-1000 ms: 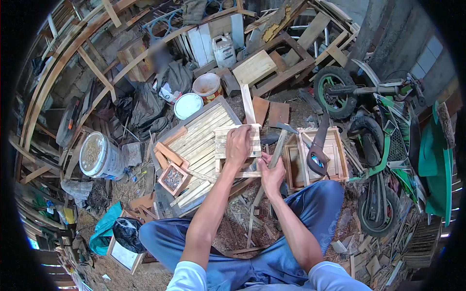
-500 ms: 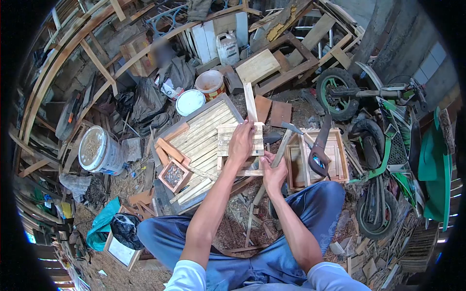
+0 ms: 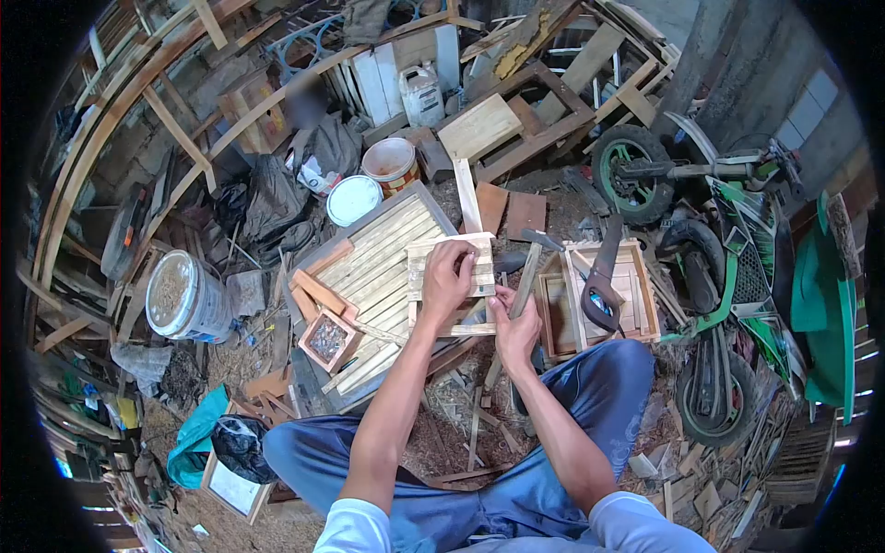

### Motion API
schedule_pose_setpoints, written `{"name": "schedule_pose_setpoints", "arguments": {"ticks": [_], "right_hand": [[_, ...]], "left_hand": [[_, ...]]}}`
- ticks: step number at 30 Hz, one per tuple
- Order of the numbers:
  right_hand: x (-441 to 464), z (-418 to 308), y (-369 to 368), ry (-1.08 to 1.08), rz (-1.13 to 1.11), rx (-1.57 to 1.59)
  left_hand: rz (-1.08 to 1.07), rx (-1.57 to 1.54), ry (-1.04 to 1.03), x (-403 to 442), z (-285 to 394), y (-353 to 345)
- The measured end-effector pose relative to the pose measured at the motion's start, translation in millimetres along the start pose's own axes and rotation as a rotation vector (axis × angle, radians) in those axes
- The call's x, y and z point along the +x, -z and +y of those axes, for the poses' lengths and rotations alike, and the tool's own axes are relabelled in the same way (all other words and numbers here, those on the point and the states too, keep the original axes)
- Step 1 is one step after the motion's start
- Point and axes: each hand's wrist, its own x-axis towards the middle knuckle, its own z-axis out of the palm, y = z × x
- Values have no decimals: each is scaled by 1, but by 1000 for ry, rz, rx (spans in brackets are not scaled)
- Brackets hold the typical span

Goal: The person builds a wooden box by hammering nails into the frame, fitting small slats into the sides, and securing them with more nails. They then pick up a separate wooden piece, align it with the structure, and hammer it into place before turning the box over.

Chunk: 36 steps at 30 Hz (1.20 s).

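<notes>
My left hand (image 3: 448,278) rests over a small slatted wooden piece (image 3: 420,262), its fingers bent and pressed together. Whether something small sits between those fingertips is too small to tell. My right hand (image 3: 518,324) is wrapped round the wooden handle of a hammer (image 3: 528,272), whose head points up and away from me. The right thumb and fingers are close to the lower right edge of the slatted piece. A pale upright strip of wood (image 3: 467,195) stands beyond it. Beneath lies a slatted panel in a dark frame (image 3: 378,241).
On the panel are a small box of nails (image 3: 329,339) and reddish wood blocks (image 3: 321,297). To the right, a handsaw (image 3: 604,276) lies over a wooden box (image 3: 648,313). A green motorbike (image 3: 728,309) stands further right. Buckets (image 3: 189,300) and scrap wood surround the floor.
The view has shifted slightly. My left hand's fingers have drawn back toward me and curled over the slatted piece. My right hand still grips the hammer, nearly unmoved.
</notes>
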Motion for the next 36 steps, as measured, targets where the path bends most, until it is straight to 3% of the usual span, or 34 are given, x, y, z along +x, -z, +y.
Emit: {"name": "schedule_pose_setpoints", "arguments": {"ticks": [7, 9, 15, 21, 25, 30, 36], "right_hand": [[15, 4, 0, -112, 15, -103], [17, 13, -5, -105, 14, 55], [14, 13, -8, -90, -20, 112], [13, 6, -8, -115, -16, 135], [12, -6, -6, -138, -4, 136], [12, -11, -2, -155, -4, 45], [9, -1, -7, -115, 49, 116]], "left_hand": [[0, 222, -118, 0, -1, -13], [-35, 258, -118, 2, -3, -15], [-92, 215, -102, 2, -4, -13], [-18, 44, -41, 3, -3, -11], [133, -141, 125, 1, -4, -6], [51, -220, 264, -19, 7, 1], [-11, -166, 186, -32, 10, -1]]}}
